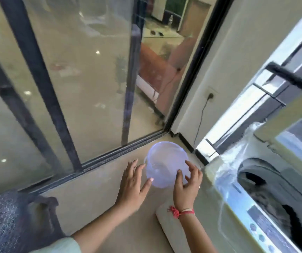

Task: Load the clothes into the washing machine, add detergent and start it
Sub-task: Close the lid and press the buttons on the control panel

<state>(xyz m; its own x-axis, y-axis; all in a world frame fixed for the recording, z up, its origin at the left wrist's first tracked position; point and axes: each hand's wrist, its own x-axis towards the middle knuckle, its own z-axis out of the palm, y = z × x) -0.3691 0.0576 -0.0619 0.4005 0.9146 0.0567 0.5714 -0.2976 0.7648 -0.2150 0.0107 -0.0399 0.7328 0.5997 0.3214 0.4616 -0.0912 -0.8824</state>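
Both splayed, left hand (pixel 132 184) and right hand (pixel 186 186) flank the bucket (pixel 166 158).

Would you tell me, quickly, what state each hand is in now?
Left hand: open, beside the bucket.
Right hand: open, fingers spread at the bucket's near side.

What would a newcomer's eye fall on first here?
Two bare hands flank a see-through lilac bucket on the floor by the glass door. The left hand is at its left side with straight fingers, and the right hand is at its right. At the right edge a washer stands open, with what looks like dark clothes in its drum.
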